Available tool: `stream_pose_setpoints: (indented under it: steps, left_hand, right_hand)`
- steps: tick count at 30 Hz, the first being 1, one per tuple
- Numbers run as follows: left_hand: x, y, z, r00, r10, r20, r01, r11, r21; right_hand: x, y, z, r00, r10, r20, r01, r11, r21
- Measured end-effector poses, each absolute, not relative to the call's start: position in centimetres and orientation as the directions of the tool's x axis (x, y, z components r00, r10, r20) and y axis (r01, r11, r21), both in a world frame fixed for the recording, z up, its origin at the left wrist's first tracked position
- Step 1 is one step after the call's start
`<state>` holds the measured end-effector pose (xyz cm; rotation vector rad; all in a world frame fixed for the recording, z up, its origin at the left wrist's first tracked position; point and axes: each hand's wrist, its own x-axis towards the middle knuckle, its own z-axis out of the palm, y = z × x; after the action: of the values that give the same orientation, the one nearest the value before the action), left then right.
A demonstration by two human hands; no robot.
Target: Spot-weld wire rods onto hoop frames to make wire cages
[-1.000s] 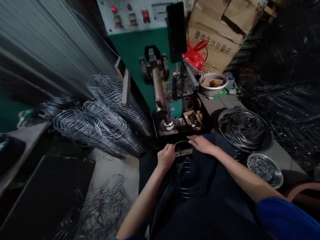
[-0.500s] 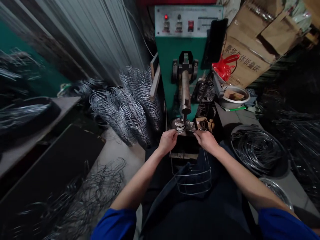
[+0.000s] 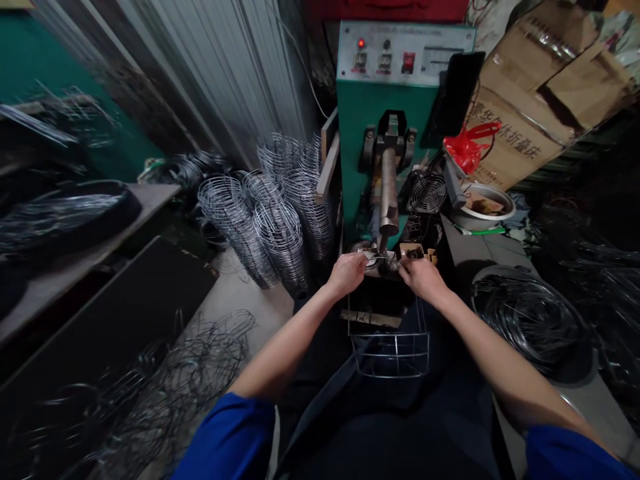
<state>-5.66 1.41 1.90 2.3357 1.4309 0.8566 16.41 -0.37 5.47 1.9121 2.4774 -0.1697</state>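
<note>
"At the foot of the green welding machine (image 3: 387, 113), what have your hands got?"

"My left hand (image 3: 346, 275) and right hand (image 3: 423, 280) are both closed, fingers pressed in on the top ring of a wire basket frame (image 3: 390, 350), right by the round lower electrode (image 3: 370, 257)."

"Where's the rest of that frame?"

"Hanging below my hands, in front of the dark cloth over my lap (image 3: 450, 407)."

"What's around you?"

"Stacked wire frames (image 3: 283, 223) on my left, and coiled wire (image 3: 525, 320) on my right."
</note>
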Motion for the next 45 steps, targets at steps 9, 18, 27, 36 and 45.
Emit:
stream_pose_setpoints:
  steps: [9,18,27,36,45]
  left_hand:
    - [-5.3,2.3,2.2,0.346,0.868,0.356,0.711,-0.49,0.505]
    - [-5.1,2.5,2.2,0.356,0.864,0.356,0.719,-0.497,0.486]
    - [-5.1,2.3,2.3,0.37,0.865,0.34,0.715,-0.499,0.49]
    - [-5.2,2.6,2.9,0.375,0.877,0.302,0.733,-0.479,0.482]
    - [-5.1,2.5,3.0,0.349,0.9,0.262,0.733,-0.436,0.522]
  right_hand:
    - [17.0,0.9,5.4,-0.271,0.962,-0.034,0.957,0.265,-0.12]
    - [17.2,1.2,5.7,-0.293,0.955,-0.035,0.949,0.286,-0.135]
    - [17.4,1.4,5.5,-0.324,0.946,-0.024,0.938,0.318,-0.14]
    - [17.9,1.7,5.7,-0.313,0.949,-0.039,0.905,0.285,-0.316]
    - [18.5,2.1,3.9,-0.336,0.937,0.098,0.825,0.343,-0.449]
